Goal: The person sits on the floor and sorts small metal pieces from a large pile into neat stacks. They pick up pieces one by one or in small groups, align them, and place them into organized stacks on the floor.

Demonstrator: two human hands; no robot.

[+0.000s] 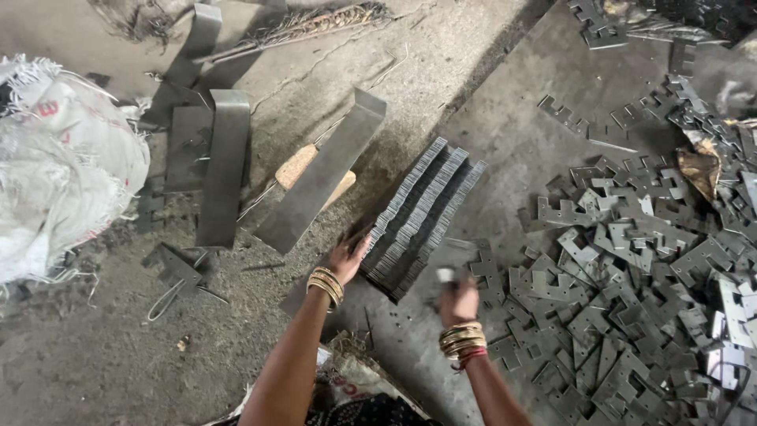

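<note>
From the head camera I saw my left hand (348, 256) reaching forward with the forearm stretched out from the bottom of the view, gold bangles (326, 285) round the wrist, the fingers spread and laid flat against the near left edge of the stack of stamped metal plates (422, 213), pressing on it rather than closing round anything. The stack lay on its side in slanted rows, just ahead of both hands and between them. My right hand (459, 298) was raised a little to the right of the stack, blurred, its wrist also ringed with bangles and a red thread; it seemed to pinch a single flat plate (461, 256) between the fingertips, though the blur kept me from being sure how tightly. The ground was a grey, dusty concrete floor (118, 355), and a darker smooth slab (512, 118) ran under the stack and off to the upper right. To the right of my right hand a wide heap of loose notched plates (631, 300) covered the slab, lying every which way. To the left of the stack a long bent metal strip (319, 183) rested tilted over a piece of wood (293, 167), and further left two more flat strips (225, 166) lay side by side. A white woven sack (63, 166) sat at the left edge, and dry twigs (315, 22) lay at the top
</note>
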